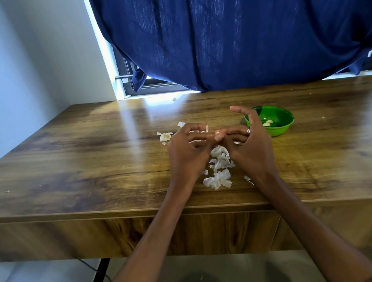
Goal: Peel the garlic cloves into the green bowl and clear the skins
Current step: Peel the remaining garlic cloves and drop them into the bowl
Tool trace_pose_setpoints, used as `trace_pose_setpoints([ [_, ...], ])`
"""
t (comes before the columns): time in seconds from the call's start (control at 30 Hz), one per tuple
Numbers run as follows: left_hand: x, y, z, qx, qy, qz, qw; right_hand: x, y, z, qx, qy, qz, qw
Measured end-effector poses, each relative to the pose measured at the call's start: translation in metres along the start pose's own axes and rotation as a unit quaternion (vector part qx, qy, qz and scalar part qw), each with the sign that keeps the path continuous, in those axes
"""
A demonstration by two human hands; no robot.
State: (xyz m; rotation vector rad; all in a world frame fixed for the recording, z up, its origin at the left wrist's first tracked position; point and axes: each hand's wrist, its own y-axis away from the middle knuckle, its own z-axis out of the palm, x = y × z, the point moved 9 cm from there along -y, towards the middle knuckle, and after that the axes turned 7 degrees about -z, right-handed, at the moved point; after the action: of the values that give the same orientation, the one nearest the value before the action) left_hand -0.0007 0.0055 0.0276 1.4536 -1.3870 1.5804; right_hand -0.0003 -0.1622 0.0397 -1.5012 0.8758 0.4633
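Head: two hands (one green bowl (274, 125))

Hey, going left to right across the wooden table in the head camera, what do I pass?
Small scrap of white garlic skin with a clove piece → left hand → loose pile of papery white garlic skins → right hand → round green plastic bowl holding peeled garlic.

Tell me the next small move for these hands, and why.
Probably finish stripping the small pale garlic clove pinched between the left hand and right hand, then drop it into the round green plastic bowl just right of them. Bits of skin seem to cling to it, and the loose white papery skins on the brown wooden table can wait.
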Motion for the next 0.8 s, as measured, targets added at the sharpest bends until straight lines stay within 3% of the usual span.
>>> trace_pose_setpoints([
  [0.2,0.003,0.001,-0.007,0.016,0.008,0.006,1.000,-0.003,0.000,0.002,-0.015,0.003,-0.012,1.000],
  [0.4,0.026,0.015,-0.007,0.081,-0.065,0.129,0.986,0.000,0.000,0.003,-0.011,0.004,0.003,1.000],
  [0.8,0.025,0.013,-0.004,0.056,-0.055,0.132,0.988,-0.005,0.000,0.007,-0.030,0.016,-0.013,0.999],
])
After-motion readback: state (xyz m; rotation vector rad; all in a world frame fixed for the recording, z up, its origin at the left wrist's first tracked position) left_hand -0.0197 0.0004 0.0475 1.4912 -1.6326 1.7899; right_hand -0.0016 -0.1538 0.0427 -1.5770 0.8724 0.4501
